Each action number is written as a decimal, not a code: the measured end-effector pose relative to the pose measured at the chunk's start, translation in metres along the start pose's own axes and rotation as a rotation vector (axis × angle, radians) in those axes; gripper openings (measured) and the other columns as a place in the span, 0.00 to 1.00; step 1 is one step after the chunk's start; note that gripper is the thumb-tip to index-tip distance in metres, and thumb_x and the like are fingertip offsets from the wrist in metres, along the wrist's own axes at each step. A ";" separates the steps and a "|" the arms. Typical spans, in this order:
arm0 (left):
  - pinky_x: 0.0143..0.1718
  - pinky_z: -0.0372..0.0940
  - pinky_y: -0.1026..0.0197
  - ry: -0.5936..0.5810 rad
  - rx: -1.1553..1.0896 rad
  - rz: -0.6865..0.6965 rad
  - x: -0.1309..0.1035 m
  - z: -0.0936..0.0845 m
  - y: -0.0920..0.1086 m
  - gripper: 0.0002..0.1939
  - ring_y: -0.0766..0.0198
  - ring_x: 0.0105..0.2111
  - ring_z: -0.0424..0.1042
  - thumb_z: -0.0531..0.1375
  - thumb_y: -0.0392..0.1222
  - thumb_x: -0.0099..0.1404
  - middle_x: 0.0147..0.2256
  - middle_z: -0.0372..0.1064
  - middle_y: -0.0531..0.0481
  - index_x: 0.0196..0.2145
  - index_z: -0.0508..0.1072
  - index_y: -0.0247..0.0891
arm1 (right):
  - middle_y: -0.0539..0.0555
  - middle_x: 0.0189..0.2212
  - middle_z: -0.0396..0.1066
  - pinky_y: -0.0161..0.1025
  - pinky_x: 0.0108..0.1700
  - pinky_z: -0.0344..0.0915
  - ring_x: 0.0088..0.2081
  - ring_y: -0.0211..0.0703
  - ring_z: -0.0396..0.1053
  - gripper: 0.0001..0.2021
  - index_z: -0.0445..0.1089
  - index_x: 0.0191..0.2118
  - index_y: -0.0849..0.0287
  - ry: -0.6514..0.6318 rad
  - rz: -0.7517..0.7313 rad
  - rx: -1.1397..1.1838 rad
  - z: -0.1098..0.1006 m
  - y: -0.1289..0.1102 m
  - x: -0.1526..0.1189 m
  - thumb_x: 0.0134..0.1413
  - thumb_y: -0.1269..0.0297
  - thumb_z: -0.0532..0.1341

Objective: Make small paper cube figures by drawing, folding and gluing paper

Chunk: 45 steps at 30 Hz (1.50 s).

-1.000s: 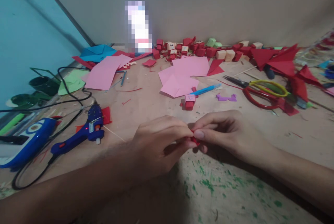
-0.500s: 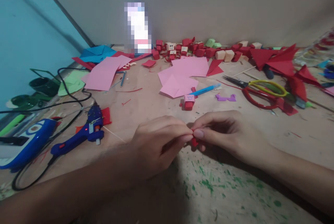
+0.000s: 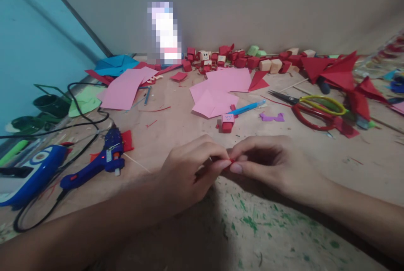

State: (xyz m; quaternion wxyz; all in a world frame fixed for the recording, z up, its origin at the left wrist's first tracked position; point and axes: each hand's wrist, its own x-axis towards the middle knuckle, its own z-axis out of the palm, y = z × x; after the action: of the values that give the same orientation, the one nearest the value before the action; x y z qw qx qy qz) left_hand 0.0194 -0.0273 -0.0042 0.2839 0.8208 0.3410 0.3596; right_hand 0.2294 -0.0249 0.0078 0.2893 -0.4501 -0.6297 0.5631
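Fingertips: left hand (image 3: 197, 170) and right hand (image 3: 268, 159) basically met a bit below the middle of the frame, thumb and finger of each pinched tight on the same bit
What they had: a tiny red piece (image 3: 232, 161), right between the two thumbs, mostly covered by the fingertips so I couldn't make out its shape
Just above the hands: a little pink-and-red block figure (image 3: 227, 123) with a smiley drawn on it, blue pen (image 3: 249, 107) lying just beside it
Right of that: a purple paper scrap (image 3: 272, 117), then scissors (image 3: 315, 126) with one red and one yellow handle, blades pointing left
Left side: blue glue gun (image 3: 109, 159) on its side, little red light showing
Centre, higher up: pink paper sheets (image 3: 229, 80), overlapping
Top row: a bunch of red and cream paper blocks (image 3: 241, 62) along the wall (image 3: 252, 6)
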 end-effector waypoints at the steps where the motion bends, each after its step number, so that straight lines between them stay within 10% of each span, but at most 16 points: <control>1: 0.37 0.62 0.67 -0.007 -0.008 -0.008 0.000 0.001 -0.001 0.04 0.69 0.33 0.70 0.59 0.33 0.71 0.33 0.71 0.53 0.36 0.73 0.36 | 0.49 0.20 0.69 0.30 0.20 0.57 0.21 0.33 0.61 0.08 0.77 0.33 0.62 0.008 -0.022 -0.040 0.001 0.000 -0.001 0.56 0.61 0.68; 9: 0.38 0.61 0.67 -0.109 -0.079 -0.024 -0.001 0.003 -0.004 0.06 0.68 0.34 0.68 0.56 0.35 0.73 0.34 0.69 0.53 0.37 0.70 0.37 | 0.46 0.18 0.67 0.28 0.21 0.55 0.20 0.30 0.59 0.11 0.77 0.30 0.62 0.067 -0.286 -0.341 0.006 -0.001 -0.009 0.64 0.67 0.61; 20: 0.40 0.65 0.65 -0.005 -0.155 -0.118 0.002 0.001 -0.005 0.05 0.68 0.36 0.72 0.56 0.33 0.73 0.36 0.71 0.53 0.40 0.71 0.38 | 0.53 0.32 0.80 0.33 0.30 0.67 0.31 0.40 0.73 0.08 0.80 0.39 0.58 0.083 -0.101 -0.064 0.002 0.002 -0.001 0.59 0.65 0.63; 45: 0.36 0.71 0.65 0.071 -0.239 -0.158 0.004 0.002 0.000 0.02 0.66 0.34 0.76 0.64 0.31 0.65 0.33 0.76 0.47 0.33 0.76 0.33 | 0.53 0.28 0.78 0.34 0.25 0.65 0.26 0.37 0.70 0.07 0.80 0.35 0.59 0.200 0.004 0.106 0.001 0.003 0.002 0.54 0.62 0.69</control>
State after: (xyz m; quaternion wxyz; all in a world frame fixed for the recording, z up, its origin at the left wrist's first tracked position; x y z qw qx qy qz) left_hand 0.0232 -0.0250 -0.0036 0.3948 0.7387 0.3692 0.4027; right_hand 0.2282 -0.0238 0.0044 0.3728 -0.4894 -0.5661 0.5487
